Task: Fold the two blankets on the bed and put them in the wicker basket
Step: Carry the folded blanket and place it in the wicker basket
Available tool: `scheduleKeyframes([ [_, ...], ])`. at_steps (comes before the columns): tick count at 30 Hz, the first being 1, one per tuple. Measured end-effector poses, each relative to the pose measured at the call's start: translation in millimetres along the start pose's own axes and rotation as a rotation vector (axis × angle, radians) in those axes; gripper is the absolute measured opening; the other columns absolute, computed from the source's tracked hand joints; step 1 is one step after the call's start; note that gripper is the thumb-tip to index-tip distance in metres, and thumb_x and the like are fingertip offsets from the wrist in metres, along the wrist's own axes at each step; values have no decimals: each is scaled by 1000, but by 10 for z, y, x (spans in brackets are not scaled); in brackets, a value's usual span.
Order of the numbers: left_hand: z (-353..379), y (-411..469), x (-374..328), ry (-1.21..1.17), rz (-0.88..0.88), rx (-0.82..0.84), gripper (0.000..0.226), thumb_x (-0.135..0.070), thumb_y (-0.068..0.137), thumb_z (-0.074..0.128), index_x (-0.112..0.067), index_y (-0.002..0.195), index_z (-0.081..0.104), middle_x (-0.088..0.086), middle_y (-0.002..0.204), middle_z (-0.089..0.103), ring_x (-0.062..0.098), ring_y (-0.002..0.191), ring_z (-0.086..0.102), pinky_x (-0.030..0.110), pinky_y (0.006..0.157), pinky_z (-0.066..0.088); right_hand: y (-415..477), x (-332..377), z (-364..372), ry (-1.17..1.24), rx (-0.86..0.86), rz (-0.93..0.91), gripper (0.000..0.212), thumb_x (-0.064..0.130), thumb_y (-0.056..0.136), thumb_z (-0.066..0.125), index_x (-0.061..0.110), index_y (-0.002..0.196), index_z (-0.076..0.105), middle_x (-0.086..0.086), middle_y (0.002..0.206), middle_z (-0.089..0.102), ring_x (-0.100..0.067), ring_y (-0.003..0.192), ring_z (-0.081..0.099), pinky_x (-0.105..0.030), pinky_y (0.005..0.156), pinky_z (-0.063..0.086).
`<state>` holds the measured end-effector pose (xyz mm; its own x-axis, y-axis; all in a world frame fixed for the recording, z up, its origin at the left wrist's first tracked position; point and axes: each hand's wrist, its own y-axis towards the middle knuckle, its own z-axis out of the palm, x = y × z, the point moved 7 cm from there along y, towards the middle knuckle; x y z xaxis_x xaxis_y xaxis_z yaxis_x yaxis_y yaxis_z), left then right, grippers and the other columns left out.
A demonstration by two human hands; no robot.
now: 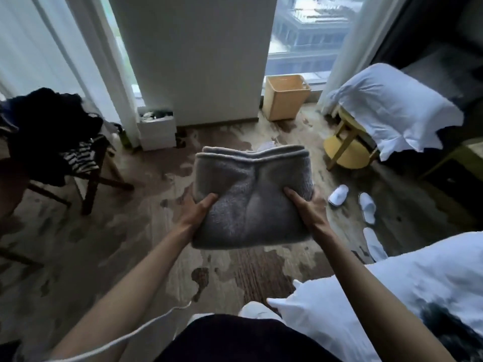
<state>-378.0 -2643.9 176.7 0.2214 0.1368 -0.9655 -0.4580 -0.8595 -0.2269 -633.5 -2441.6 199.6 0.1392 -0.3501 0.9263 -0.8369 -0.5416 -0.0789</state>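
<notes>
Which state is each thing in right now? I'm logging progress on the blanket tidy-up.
grey blanket: folded, held in the air over the floor
left hand: gripping the blanket's left side
right hand: gripping its right side
basket: upright by the window, looks empty
white slippers: scattered on the floor

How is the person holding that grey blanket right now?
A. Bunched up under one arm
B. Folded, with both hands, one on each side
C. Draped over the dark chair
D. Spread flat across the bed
B: the folded grey blanket is held out over the floor, with the left hand gripping its left side and the right hand gripping its right side.
</notes>
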Motion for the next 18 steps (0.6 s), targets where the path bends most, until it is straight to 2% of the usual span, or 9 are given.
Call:
scheduleKeyframes([
  [2, 263, 629, -196, 19, 10, 55, 60, -51, 60, 70, -19, 111, 65, 2, 106, 71, 21, 100, 67, 38, 86, 54, 571, 33, 27, 25, -45, 45, 77, 77, 54, 73, 29, 111, 55, 9, 103, 67, -13, 96, 64, -38, 86, 54],
  [4, 535, 1290, -363, 64, 48, 71, 48, -48, 64, 70, -24, 105, 64, -5, 101, 70, 13, 93, 66, 28, 77, 50, 1205, 14, 102, 51, -86, 63, 73, 73, 55, 75, 28, 109, 55, 7, 103, 67, -15, 96, 64, -40, 88, 53],
  [6, 816, 1980, -487, 57, 68, 93, 45, -42, 68, 69, -25, 108, 62, -6, 100, 69, 11, 91, 65, 25, 74, 49, 1882, -14, 227, 60, -101, 50, 71, 70, 58, 74, 27, 111, 55, 5, 105, 67, -16, 97, 64, -39, 87, 52],
  [9, 1150, 2959, -726, 55, 51, 89, 52, -44, 64, 70, -23, 111, 60, -5, 102, 68, 10, 91, 64, 25, 75, 50, 2896, 34, 404, 97, -104, 54, 69, 64, 61, 75, 24, 114, 56, 7, 103, 66, -13, 95, 64, -30, 80, 51],
  [13, 1562, 4205, -1011, 67, 23, 93, 52, -50, 59, 71, -26, 104, 61, -3, 102, 70, 12, 93, 66, 33, 83, 53, 4203, 165, 560, 117, -74, 89, 71, 65, 59, 75, 25, 115, 56, 5, 105, 67, -13, 95, 64, -33, 83, 52],
  [15, 1768, 4748, -1143, 78, -14, 94, 57, -51, 58, 70, -24, 107, 62, -4, 101, 71, 14, 93, 67, 34, 85, 53, 4764, 256, 596, 116, -70, 109, 68, 66, 59, 75, 30, 113, 55, 7, 104, 67, -10, 94, 64, -33, 83, 52],
  [18, 2145, 5559, -1342, 36, -19, 131, 65, -51, 56, 70, -19, 112, 61, -5, 100, 71, 11, 90, 66, 24, 73, 52, 5572, 375, 614, 86, -92, 110, 63, 66, 60, 74, 32, 109, 54, 10, 101, 66, -5, 90, 63, -27, 75, 51],
])
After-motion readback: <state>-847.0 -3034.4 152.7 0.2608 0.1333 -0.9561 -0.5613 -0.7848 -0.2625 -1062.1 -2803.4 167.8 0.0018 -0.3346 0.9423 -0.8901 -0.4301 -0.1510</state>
